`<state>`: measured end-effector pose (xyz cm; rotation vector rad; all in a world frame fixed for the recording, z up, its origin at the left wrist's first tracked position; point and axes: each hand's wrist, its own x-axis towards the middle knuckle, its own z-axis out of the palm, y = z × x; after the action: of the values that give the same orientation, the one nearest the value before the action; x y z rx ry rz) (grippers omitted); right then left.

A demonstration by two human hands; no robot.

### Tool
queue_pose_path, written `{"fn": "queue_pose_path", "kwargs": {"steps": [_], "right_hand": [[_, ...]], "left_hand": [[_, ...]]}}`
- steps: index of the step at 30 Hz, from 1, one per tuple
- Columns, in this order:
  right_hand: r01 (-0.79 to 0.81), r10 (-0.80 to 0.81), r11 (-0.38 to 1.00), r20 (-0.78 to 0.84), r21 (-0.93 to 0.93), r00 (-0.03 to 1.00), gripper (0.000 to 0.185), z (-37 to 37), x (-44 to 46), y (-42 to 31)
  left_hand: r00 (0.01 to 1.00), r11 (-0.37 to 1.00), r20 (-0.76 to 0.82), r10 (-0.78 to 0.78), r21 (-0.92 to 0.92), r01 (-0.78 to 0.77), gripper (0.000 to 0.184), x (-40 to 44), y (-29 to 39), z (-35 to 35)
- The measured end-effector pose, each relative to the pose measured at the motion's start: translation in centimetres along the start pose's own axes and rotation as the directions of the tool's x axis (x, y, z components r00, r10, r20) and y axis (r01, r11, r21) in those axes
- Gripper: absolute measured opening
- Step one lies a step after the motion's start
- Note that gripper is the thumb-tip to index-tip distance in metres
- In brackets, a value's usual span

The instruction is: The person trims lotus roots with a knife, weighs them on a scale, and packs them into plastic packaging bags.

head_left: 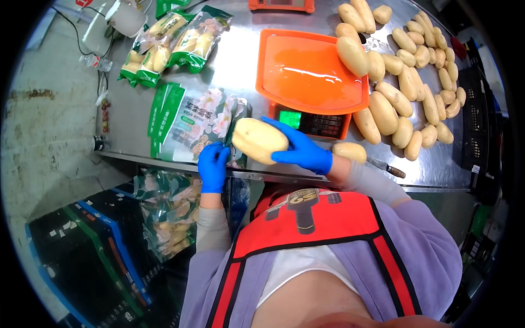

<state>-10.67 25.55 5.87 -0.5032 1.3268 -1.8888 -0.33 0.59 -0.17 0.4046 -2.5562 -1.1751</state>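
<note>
My right hand [302, 147], in a blue glove, grips a thick pale root piece [258, 141] from its right side. Just left of the piece, my left hand [213, 163], also gloved in blue, is closed at the lower edge of the flat printed bags [183, 123]; its fingertips seem pinched on a bag's edge. Behind my right hand stands an orange scale [311, 71] with a lit green display. One root piece overlaps the right edge of its pan. Another short piece [350, 152] lies by my right wrist, beside a knife [389, 168].
Many pale root pieces [384, 113] spread over the metal table's right side. Filled green bags [199, 41] lie at the back left. A black crate [478, 126] stands at the right edge. Below the table's front left are packed bags [169, 218] and dark crates [82, 246].
</note>
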Motion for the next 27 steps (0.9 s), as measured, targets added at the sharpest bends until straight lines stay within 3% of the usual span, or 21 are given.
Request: {"fn": "queue_pose_path", "kwargs": {"steps": [4, 7, 9, 13, 15, 16, 18, 20, 21, 22, 25, 26, 27], "right_hand": [[0.023, -0.025, 0.999, -0.028, -0.039, 0.999, 0.072, 1.0, 3.1, 2.1], [0.024, -0.030, 0.999, -0.146, -0.042, 0.989, 0.069, 0.9, 4.1, 3.1], [-0.005, 0.003, 1.000, -0.153, -0.013, 0.988, 0.068, 0.6, 3.8, 3.4], [-0.070, 0.080, 0.996, -0.202, 0.057, 0.976, 0.063, 0.7, 3.0, 2.9], [-0.150, 0.175, 0.982, -0.258, 0.112, 0.950, 0.064, 1.2, 2.4, 1.5], [-0.151, 0.176, 0.982, -0.255, 0.115, 0.951, 0.064, 1.4, 2.3, 1.6], [0.003, 0.005, 0.999, -0.230, 0.034, 0.973, 0.066, 1.5, 2.2, 1.6], [0.045, -0.051, 0.998, -0.175, -0.040, 0.983, 0.067, 2.0, 2.6, 1.6], [0.092, -0.105, 0.989, -0.115, -0.111, 0.988, 0.068, 2.3, 3.0, 1.6], [0.093, -0.106, 0.990, -0.117, -0.110, 0.987, 0.068, 2.4, 3.3, 1.8], [-0.003, -0.044, 0.922, -0.113, -0.387, 0.993, 0.074, 2.3, 4.2, 3.1], [-0.002, -0.045, 0.922, -0.113, -0.386, 0.993, 0.074, 2.2, 4.2, 3.1], [0.017, -0.064, 0.836, -0.067, -0.548, 0.996, 0.076, 2.0, 4.1, 2.9]], "left_hand": [[0.996, 0.991, 0.079, -0.036, 0.134, 0.025, 0.018, 0.9, 2.1, -1.5], [0.966, 0.979, 0.195, -0.171, 0.142, 0.145, 0.017, 1.0, 1.0, -1.5], [0.977, 0.930, 0.062, -0.206, -0.297, 0.215, 0.019, 0.2, -1.1, -0.2], [0.995, 0.988, 0.092, -0.037, -0.149, 0.051, 0.020, 0.2, -3.1, -0.5], [0.940, 0.912, 0.173, -0.293, -0.244, 0.329, 0.019, 0.3, -3.2, -0.4], [0.940, 0.912, 0.172, -0.296, -0.241, 0.331, 0.019, 0.5, -3.2, -0.3], [0.941, 0.941, 0.183, -0.285, -0.134, 0.311, 0.019, 0.9, -2.7, 0.2], [0.943, 0.950, 0.176, -0.284, -0.082, 0.301, 0.016, 1.3, -1.5, 0.1], [0.973, 0.982, 0.158, -0.170, -0.055, 0.181, 0.014, 1.5, -1.0, -0.1], [0.988, 0.998, 0.145, -0.054, -0.026, 0.058, 0.013, 1.8, -0.7, -0.3], [0.972, 0.994, 0.228, -0.049, -0.088, 0.071, 0.011, 2.5, 0.0, -1.1], [0.972, 0.994, 0.229, -0.048, -0.087, 0.070, 0.011, 2.8, 0.3, -1.4], [0.978, 0.996, 0.200, -0.058, -0.047, 0.069, 0.011, 3.1, 0.6, -1.7]]}}
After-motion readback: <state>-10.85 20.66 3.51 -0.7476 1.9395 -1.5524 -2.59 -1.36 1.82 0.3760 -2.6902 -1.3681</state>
